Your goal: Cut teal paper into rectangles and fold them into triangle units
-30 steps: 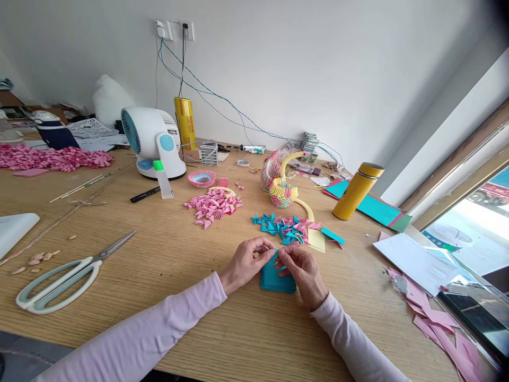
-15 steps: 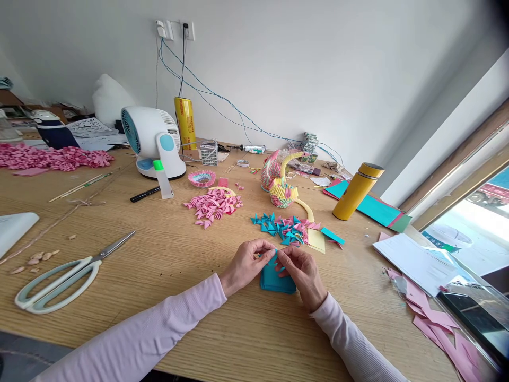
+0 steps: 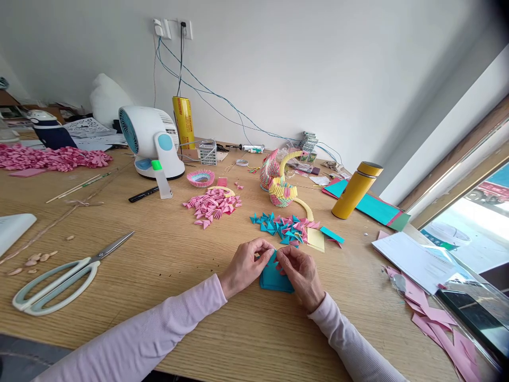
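Note:
My left hand (image 3: 243,269) and my right hand (image 3: 304,277) meet fingertip to fingertip just above a stack of blue paper sheets (image 3: 274,282). Each has its thumb and fingers pinched on a small piece of blue paper, mostly hidden by the fingers. Right beyond the hands lies a pile of folded blue and pink paper triangles (image 3: 283,229). Yellow paper (image 3: 316,240) rests at the right side of that pile. Farther left is a heap of pink folded pieces (image 3: 212,204).
Open-bladed or not, I cannot tell, scissors (image 3: 75,278) lie left. A white fan (image 3: 153,140), a glue bottle (image 3: 162,180) and a folded-paper model (image 3: 282,192) stand farther back. At right are a yellow flask (image 3: 357,191), pink paper strips (image 3: 441,318) and a phone (image 3: 475,313).
The view has shifted very slightly. Both hands keep their pinch above the blue stack, with the fingertips drawn marginally apart.

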{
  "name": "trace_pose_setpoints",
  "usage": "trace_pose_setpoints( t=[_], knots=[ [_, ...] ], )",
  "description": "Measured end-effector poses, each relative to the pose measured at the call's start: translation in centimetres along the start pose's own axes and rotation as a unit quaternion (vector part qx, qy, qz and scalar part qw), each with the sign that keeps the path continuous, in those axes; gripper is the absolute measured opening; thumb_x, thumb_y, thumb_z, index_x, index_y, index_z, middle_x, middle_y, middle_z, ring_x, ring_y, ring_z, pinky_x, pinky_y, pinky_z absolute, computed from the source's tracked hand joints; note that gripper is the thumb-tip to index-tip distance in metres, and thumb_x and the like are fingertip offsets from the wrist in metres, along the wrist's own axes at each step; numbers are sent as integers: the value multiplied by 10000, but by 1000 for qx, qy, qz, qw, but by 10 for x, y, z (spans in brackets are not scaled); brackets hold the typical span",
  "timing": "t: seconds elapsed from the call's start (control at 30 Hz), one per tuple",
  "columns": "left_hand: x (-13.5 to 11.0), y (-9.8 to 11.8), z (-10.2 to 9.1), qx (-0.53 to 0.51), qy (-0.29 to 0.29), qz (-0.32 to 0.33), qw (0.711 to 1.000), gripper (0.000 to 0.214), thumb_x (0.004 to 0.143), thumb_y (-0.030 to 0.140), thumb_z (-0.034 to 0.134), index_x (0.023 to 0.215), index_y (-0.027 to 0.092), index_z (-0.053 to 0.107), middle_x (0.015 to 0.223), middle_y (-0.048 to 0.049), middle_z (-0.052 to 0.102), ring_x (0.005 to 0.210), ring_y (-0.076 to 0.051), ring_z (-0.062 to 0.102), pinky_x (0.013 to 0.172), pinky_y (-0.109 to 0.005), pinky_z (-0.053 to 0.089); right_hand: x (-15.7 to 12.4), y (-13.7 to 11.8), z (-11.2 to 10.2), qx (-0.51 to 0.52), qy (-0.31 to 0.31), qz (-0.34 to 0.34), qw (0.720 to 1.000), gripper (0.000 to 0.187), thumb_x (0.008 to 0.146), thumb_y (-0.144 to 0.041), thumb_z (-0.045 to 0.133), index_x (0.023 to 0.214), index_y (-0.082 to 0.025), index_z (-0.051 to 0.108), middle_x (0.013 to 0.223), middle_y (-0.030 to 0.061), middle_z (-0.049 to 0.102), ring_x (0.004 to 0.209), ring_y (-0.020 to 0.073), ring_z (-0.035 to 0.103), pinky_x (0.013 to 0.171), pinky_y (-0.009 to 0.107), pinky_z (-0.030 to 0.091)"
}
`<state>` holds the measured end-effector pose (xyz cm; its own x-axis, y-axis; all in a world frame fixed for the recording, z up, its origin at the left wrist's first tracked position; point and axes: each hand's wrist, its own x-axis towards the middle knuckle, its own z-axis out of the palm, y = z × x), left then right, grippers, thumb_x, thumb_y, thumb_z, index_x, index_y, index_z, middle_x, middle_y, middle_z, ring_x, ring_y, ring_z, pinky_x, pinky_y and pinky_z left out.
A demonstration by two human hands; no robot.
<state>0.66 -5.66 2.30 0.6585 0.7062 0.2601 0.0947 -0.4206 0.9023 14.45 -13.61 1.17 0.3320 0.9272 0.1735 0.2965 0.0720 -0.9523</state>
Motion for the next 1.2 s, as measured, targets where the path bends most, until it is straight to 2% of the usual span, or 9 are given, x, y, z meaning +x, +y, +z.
trace_pose_setpoints(
  t=[0.13,0.47,0.7,1.0,1.2],
  knots=[
    [0,0,0,8,3,11,1000,230,881,331,507,877,139,634,806,-49,684,758,-156,644,612,-208,462,0,1,0,9,12,9,1000,324,770,-505,623,773,-182,630,629,37,624,575,181,608,513,269,492],
    [-1,-2,0,31,5,34,999,100,830,232,555,877,156,599,830,-36,687,764,-143,647,610,-203,459,-1,1,0,20,14,10,1000,276,776,-458,617,739,-184,611,634,16,588,589,164,583,496,248,478],
    [-2,-2,-3,32,-33,65,997,119,849,232,525,868,166,622,807,-23,685,742,-133,633,633,-207,468,-2,1,0,73,15,29,997,260,751,-446,653,734,-187,626,653,9,593,609,160,581,508,246,494],
    [-1,-5,-2,10,-21,63,998,138,832,246,549,852,151,648,763,-23,666,698,-125,612,602,-190,469,-2,1,0,143,7,45,989,300,710,-469,699,757,-176,650,633,0,579,587,142,554,465,222,472],
    [-1,-6,0,35,-12,80,996,114,820,199,547,848,151,646,750,-19,663,667,-112,592,579,-180,449,-2,1,-1,161,-10,53,986,333,757,-496,655,751,-163,657,665,12,573,613,138,546,473,218,487]
  ],
)
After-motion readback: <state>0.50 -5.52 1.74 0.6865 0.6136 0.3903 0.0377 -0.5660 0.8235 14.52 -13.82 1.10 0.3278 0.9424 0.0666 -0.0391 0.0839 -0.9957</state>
